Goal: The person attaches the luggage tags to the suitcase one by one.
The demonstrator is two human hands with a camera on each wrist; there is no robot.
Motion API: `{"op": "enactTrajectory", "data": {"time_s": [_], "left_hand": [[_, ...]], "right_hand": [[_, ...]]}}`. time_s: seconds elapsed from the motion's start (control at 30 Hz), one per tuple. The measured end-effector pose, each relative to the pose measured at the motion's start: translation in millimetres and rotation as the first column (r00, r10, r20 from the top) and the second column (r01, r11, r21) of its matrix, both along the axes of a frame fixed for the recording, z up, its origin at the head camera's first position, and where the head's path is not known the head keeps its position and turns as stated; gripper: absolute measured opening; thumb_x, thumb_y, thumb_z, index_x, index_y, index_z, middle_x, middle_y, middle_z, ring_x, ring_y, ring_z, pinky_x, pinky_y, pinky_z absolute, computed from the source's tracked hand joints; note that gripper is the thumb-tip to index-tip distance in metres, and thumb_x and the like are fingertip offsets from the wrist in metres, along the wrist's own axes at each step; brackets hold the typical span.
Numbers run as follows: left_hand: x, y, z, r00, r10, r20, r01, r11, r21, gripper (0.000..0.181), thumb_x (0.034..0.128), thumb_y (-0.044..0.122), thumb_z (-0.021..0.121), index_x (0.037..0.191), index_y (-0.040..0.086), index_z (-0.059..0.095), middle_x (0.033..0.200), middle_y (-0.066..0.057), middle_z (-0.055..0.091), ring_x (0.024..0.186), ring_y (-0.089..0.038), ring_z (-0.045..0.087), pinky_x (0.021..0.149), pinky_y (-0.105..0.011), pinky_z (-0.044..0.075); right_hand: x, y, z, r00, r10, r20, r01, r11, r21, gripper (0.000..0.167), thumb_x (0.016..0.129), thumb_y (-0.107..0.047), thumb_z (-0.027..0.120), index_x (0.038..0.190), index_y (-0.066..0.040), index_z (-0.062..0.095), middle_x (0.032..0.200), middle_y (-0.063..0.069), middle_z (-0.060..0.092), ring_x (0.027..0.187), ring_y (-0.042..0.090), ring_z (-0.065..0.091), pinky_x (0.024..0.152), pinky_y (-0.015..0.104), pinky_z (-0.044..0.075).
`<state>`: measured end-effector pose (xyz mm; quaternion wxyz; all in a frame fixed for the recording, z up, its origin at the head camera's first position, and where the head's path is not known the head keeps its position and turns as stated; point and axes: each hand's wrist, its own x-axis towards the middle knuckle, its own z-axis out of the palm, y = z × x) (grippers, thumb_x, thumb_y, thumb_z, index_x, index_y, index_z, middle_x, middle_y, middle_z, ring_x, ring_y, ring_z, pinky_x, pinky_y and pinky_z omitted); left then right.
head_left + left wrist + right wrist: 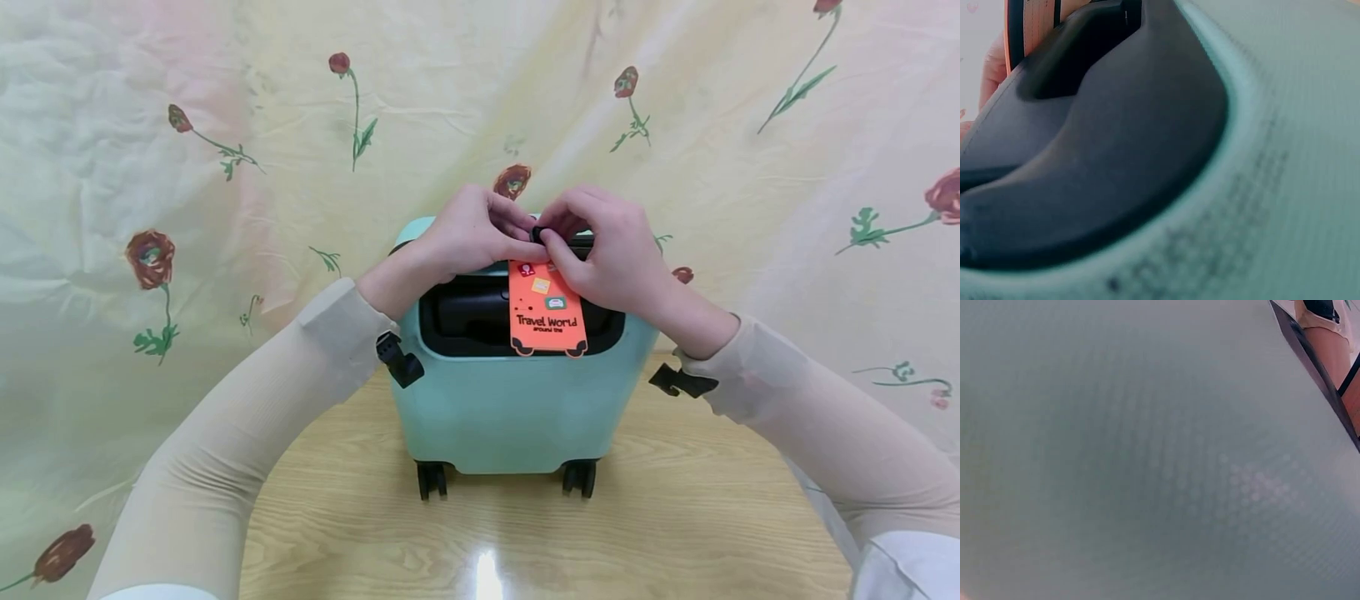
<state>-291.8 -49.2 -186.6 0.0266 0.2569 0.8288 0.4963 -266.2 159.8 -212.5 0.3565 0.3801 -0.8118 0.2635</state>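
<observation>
A mint-green suitcase (510, 417) stands upright on its wheels. An orange luggage tag (547, 321), printed "Travel World", hangs over the black handle recess (468, 312) in its top. My right hand (611, 242) pinches the tag's black strap (537, 235) between thumb and fingers. From the other side, my left hand (472, 233) holds the strap end with thumb and fingertips. Fingers hide most of the strap. In the left wrist view the tag (1038, 25) shows edge-on beside the black recess (1147, 106). The suitcase shell (1147, 456) fills most of the right wrist view.
The suitcase rests on a wood-grain surface (337, 517), its black front wheels (579, 477) showing. Behind it hangs a pale cloth (450, 100) with a poppy print. Small black wrist mounts (400, 360) sit on both sleeves.
</observation>
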Motion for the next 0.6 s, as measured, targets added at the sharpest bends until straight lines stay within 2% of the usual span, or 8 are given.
{"op": "enactTrajectory", "data": {"time_s": [0.17,0.3,0.5,0.6], "left_hand": [[-0.1,0.1,-2.4,0.998,-0.019,-0.06,0.018,1.0,-0.013,0.033,0.0853,0.021,0.092,0.113,0.006,0.08,0.098,-0.007,0.078,0.089,-0.016,0.072,0.079,-0.024,0.059],[0.2,1.4,-4.1,0.996,-0.033,-0.081,0.033,0.999,-0.002,0.032,0.0863,0.02,0.091,0.113,0.006,0.08,0.095,-0.006,0.077,0.087,-0.015,0.071,0.077,-0.024,0.058],[1.2,1.4,-5.8,0.997,-0.021,-0.07,0.022,1.0,0.015,0.031,0.0864,0.019,0.091,0.113,0.007,0.08,0.093,-0.006,0.075,0.087,-0.016,0.069,0.076,-0.024,0.058],[1.8,0.0,-5.7,0.998,-0.003,-0.067,0.004,1.0,0.022,0.032,0.0854,0.02,0.092,0.113,0.008,0.081,0.095,-0.006,0.077,0.088,-0.017,0.07,0.078,-0.026,0.059]], "right_hand": [[2.2,-0.2,0.8,1.0,-0.019,0.004,0.019,1.0,-0.017,0.009,0.094,-0.004,0.074,0.102,0.0,0.075,0.096,0.011,0.076,0.08,0.019,0.074,0.083,0.009,0.051],[4.0,0.9,0.7,0.999,-0.033,0.025,0.034,0.999,-0.029,0.009,0.095,-0.005,0.074,0.102,0.0,0.076,0.096,0.012,0.077,0.08,0.021,0.074,0.081,0.01,0.053],[5.1,1.1,-1.2,0.999,-0.023,0.022,0.023,1.0,-0.019,0.009,0.095,-0.005,0.075,0.102,0.001,0.076,0.096,0.014,0.076,0.082,0.023,0.075,0.079,0.039,0.064],[4.3,0.5,-2.3,1.0,-0.008,-0.013,0.008,1.0,-0.008,0.01,0.094,-0.005,0.076,0.1,0.002,0.075,0.095,0.014,0.075,0.082,0.023,0.076,0.079,0.042,0.064]]}}
